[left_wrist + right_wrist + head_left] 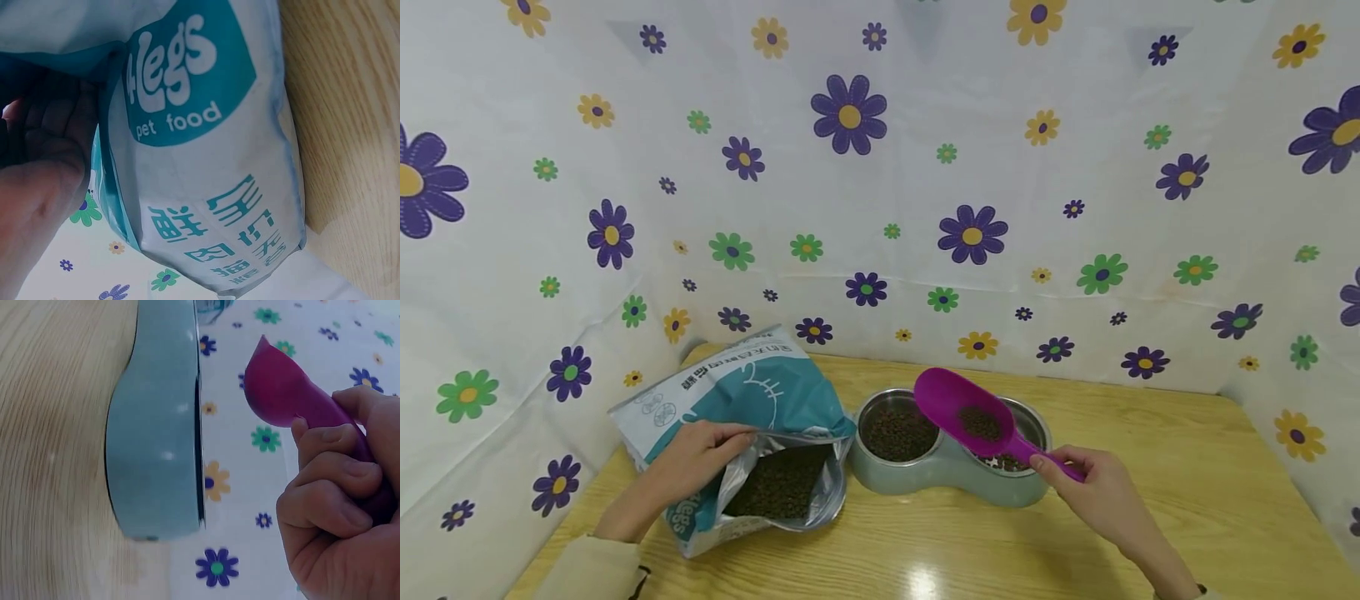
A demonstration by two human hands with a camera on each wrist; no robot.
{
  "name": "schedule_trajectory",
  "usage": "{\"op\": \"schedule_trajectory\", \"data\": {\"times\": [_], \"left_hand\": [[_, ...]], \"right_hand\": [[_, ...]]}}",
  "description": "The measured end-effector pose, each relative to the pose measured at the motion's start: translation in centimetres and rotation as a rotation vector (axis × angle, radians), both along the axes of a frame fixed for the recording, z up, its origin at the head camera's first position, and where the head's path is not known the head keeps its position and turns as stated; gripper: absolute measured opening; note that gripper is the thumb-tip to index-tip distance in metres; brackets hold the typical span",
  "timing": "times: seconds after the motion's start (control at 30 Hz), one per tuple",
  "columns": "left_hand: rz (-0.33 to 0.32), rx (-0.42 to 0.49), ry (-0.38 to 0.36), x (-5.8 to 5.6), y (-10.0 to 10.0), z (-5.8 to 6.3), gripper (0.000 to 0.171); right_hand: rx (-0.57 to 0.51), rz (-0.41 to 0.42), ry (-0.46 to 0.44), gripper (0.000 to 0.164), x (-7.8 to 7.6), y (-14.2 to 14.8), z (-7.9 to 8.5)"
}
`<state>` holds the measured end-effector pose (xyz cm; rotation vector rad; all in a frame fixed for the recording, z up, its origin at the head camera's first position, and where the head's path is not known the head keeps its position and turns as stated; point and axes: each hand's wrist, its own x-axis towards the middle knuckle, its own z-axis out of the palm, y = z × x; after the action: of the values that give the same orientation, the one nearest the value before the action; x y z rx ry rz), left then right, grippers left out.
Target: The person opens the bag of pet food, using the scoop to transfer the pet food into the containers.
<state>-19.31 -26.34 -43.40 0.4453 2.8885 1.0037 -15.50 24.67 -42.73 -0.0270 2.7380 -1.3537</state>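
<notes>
My left hand (694,460) grips the upper rim of an open pet food bag (790,387). The bag leans on its side, its silver-lined mouth facing me and brown kibble (778,487) visible inside. In the left wrist view, fingers of that hand (53,153) bend under the rim beside the printed bag panel (200,165). A magenta scoop (946,402) has its handle in my right hand (1097,490), with a small heap of kibble (979,423) in it. The scoop hangs over a pale blue double bowl (906,478), partly hiding the right bowl. In the right wrist view, fingers curl round the scoop's handle (334,412).
Kibble (898,433) lies in the left steel bowl, and some kibble (1013,463) shows in the right one. Beneath everything is a wooden table (1157,467). A white flower-patterned sheet (910,183) hangs behind it and along both sides.
</notes>
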Motion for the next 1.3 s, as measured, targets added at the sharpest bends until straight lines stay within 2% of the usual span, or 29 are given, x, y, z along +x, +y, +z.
{"op": "schedule_trajectory", "data": {"times": [0.23,0.37,0.6,0.77,1.03,1.3], "left_hand": [[0.002,-0.002,-0.006,0.0,-0.1,0.0,0.036],[0.001,-0.002,0.0,0.0,-0.1,-0.1,0.035],[0.001,-0.002,0.005,0.1,-0.2,-0.1,0.034],[0.002,0.001,0.005,0.1,-0.1,-0.2,0.034],[0.0,0.008,0.002,0.1,-0.1,-0.2,0.034],[0.002,0.004,0.007,0.2,-0.1,-0.2,0.034]], "right_hand": [[0.156,-0.076,0.075,0.039,0.4,2.7,-0.2],[0.246,-0.108,0.083,0.043,0.6,3.7,-0.2],[0.386,-0.12,0.138,0.043,1.0,4.3,0.4],[0.433,-0.12,0.24,0.033,1.2,4.1,0.4],[0.54,-0.102,0.496,0.023,1.5,3.6,0.5],[0.633,-0.088,0.609,0.026,1.5,2.9,0.4]]}}
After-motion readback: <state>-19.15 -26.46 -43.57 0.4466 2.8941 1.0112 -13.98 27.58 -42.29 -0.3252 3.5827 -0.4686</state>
